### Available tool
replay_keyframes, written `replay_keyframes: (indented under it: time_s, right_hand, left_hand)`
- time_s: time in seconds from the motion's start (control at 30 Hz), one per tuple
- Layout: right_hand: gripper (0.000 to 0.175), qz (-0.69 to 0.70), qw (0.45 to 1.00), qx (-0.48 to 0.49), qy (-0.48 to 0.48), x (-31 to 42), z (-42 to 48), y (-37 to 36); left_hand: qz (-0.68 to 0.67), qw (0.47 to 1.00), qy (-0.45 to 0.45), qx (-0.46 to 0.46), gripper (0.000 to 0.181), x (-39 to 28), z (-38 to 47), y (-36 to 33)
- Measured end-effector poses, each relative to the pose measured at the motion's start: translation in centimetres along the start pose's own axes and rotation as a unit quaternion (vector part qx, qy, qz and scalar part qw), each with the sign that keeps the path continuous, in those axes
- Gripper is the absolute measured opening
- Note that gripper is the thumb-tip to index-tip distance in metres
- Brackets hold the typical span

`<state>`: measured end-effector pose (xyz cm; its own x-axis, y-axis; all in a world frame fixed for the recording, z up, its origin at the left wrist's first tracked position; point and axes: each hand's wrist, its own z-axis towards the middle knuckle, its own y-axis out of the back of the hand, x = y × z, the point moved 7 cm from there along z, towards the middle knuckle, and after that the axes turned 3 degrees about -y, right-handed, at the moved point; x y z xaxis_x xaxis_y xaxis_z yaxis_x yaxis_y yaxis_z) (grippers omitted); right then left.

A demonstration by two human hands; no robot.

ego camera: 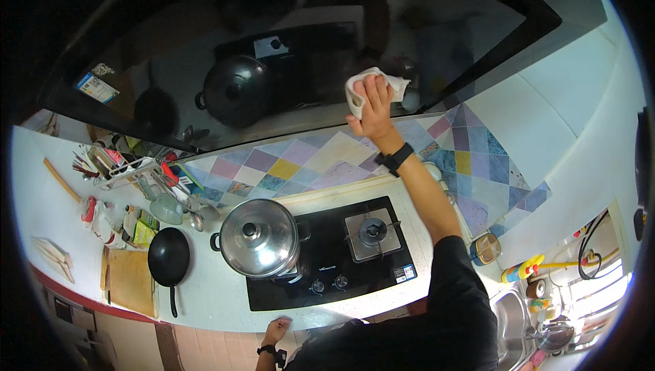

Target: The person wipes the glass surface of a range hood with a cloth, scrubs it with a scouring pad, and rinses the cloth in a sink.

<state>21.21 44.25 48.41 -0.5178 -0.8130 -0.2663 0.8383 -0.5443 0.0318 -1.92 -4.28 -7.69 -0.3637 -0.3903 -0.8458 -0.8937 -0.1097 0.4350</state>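
Spread over a folded white cloth (400,85), my right hand (376,107) presses it flat on the lower right part of a glossy black range hood panel (317,84). The cloth shows around the fingers, and the panel mirrors the stove and pot. My left hand (277,329) hangs low by the front edge of the countertop (204,299), its fingers curled; whether they are closed is too small to tell. Between the hands lies a black glass gas stove (327,248). A lidded steel pot (260,238) stands on its left burner; the right burner (373,231) is bare.
Left of the pot lies a black frying pan (169,256), beside a wooden cutting board (134,276). Ladles and other utensils hang from a wall rack (134,166). A steel sink (511,325) and a yellow bottle (523,268) are at the right. Patterned tiles (284,168) cover the wall.
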Motion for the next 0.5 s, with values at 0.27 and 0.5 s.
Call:
replay_keyframes:
  time_s: [0.27,0.5]
  right_hand:
    - [0.085,0.127,0.894,-0.202,-0.379,6.3,-3.3,-7.1]
    - [0.076,0.224,0.759,-0.312,-0.527,10.1,0.1,-9.5]
  left_hand:
    - [-0.072,0.996,0.027,0.047,0.014,1.3,-1.9,-0.1]
    - [-0.042,0.995,0.074,0.046,0.027,0.5,-3.3,0.3]
